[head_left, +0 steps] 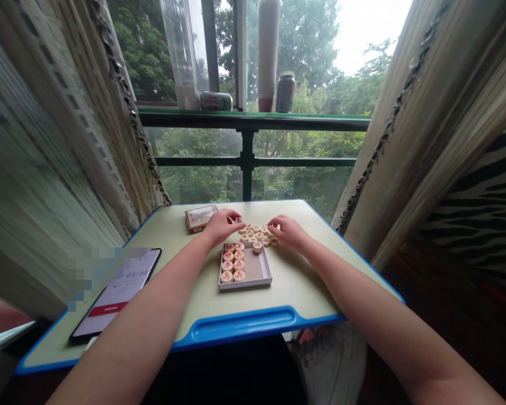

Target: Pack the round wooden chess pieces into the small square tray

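An open shallow box (246,286) lies on the small table, with several round wooden pieces with red characters (239,265) in two columns at its left. One piece with a dark character (257,247) rests at the box's upper right. Behind the box is a cluster of loose round pieces (259,235). My left hand (222,226) is at the cluster's left, its fingers closed on a round piece (238,221). On the right side of the cluster, my right hand (287,231) has its fingertips at the pieces; whether they grip one is too small to tell.
A box lid (200,217) lies at the table's back left. A phone (118,293) showing a timer lies at the left. The table (316,281) has a blue edge. Cans (285,93) and stacked cups (268,56) stand on the window ledge, between curtains.
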Tool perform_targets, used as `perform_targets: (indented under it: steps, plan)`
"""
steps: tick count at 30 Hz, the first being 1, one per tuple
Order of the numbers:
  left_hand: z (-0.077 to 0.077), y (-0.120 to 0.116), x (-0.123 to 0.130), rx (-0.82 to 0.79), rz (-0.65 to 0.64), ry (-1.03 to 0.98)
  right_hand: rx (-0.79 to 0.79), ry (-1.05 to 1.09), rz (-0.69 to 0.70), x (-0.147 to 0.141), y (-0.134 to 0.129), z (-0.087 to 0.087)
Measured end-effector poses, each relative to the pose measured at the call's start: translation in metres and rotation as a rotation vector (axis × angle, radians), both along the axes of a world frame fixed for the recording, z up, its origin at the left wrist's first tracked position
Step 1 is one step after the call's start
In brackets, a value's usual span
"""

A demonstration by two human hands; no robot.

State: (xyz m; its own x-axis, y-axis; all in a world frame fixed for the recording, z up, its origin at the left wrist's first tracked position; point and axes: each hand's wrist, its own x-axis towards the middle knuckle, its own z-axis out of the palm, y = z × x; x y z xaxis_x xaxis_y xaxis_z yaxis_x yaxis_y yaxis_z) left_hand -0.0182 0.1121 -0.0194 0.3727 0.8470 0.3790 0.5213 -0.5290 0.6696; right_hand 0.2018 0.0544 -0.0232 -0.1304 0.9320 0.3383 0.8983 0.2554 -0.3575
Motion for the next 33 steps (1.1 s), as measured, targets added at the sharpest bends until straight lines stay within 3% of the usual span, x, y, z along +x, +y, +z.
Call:
perform_targets:
  steps: [10,25,28,33]
  plan:
    - [-0.002,0.004,-0.004,0.025,0.016,0.05,-0.055,0.013,-0.01,0.008,0.008,-0.006]
    - [0.002,0.0,-0.004,-0.002,0.027,0.113,-0.017,0.141,-0.025,0.012,0.015,-0.017]
    - [0.007,-0.007,0.001,-0.02,-0.03,0.099,0.048,0.183,0.029,0.01,0.011,-0.013]
    - [0.012,-0.015,0.011,0.007,-0.065,0.037,0.143,0.228,0.245,0.0,-0.001,-0.006]
